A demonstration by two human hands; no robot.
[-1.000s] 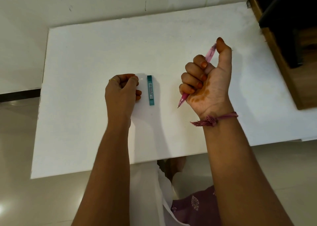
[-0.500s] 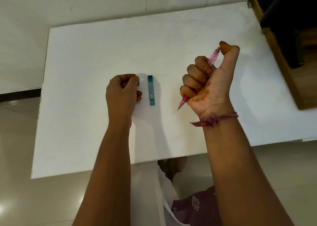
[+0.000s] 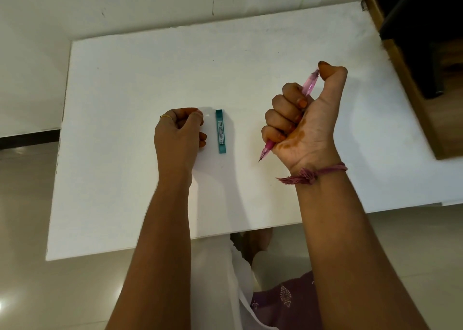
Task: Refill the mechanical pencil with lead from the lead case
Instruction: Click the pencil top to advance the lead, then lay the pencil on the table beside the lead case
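Head view: at frame centre the teal lead case [image 3: 220, 131] lies closed between a curled, apparently empty left hand [image 3: 179, 135] and the right hand [image 3: 303, 119] fisting the pink mechanical pencil [image 3: 308, 87], thumb on its cap.

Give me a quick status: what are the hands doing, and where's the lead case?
Right hand grips pink mechanical pencil, thumb on its top end. Left hand curled beside teal lead case, not touching. Case flat on white table. Nothing in the way.
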